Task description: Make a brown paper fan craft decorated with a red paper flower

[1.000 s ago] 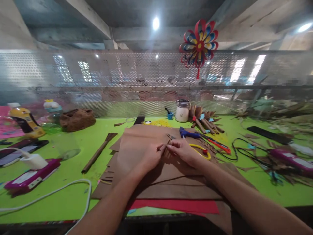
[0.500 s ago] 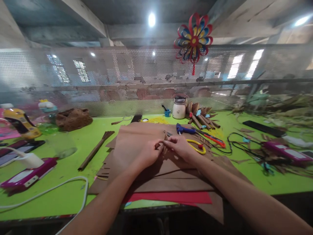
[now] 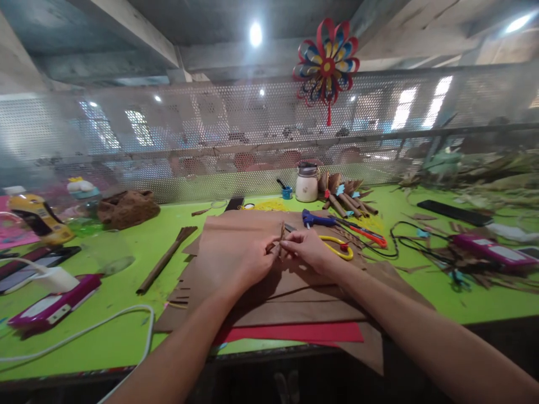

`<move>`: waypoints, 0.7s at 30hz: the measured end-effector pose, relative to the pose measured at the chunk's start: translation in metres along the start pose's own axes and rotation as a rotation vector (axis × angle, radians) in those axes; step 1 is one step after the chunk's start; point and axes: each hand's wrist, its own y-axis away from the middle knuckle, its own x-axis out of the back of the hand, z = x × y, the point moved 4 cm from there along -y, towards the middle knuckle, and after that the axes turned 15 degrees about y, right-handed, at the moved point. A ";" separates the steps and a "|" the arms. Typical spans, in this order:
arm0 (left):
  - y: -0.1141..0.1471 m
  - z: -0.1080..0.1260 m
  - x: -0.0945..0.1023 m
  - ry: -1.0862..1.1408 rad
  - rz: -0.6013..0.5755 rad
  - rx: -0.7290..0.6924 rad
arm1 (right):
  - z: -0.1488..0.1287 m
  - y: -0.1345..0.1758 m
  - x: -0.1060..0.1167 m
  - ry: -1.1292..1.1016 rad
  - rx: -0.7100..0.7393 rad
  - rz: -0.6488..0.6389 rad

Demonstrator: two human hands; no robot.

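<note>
My left hand [image 3: 260, 259] and my right hand [image 3: 309, 248] meet over brown paper sheets [image 3: 236, 230]. Between their fingertips they pinch a small piece of brown paper [image 3: 282, 231], narrow and upright; its lower part is hidden by the fingers. Right beside my right hand lie yellow-handled scissors [image 3: 343, 252], their blades partly covered. Behind them rest a blue glue gun [image 3: 318, 220] and an orange-red tool [image 3: 370, 234]. A rolled brown paper tube [image 3: 166, 261] with a frayed end lies to the left. Red paper [image 3: 295, 332] sticks out under the brown sheets at the table's front edge.
Several finished paper rolls [image 3: 349, 202] lie beside a white jar [image 3: 306, 184] at the back. Purple power strips stand left [image 3: 54, 303] and right [image 3: 492, 251], with a white cable [image 3: 147, 322] and black cord [image 3: 396, 238]. A black phone [image 3: 455, 212] lies at right.
The brown paper piece has turned more upright between my fingers, and both hands have shifted slightly left. The view has tilted a little; the things on the table lie as before.
</note>
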 end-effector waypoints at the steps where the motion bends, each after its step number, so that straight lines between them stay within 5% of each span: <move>1: 0.000 0.001 0.000 0.008 0.000 0.012 | 0.000 0.000 0.000 0.000 -0.001 0.000; 10: 0.000 0.002 -0.006 0.356 -0.013 0.156 | -0.001 0.000 0.005 0.003 -0.015 0.009; 21: -0.001 -0.011 -0.004 0.201 -0.042 0.126 | 0.001 0.001 0.002 -0.090 -0.067 -0.044</move>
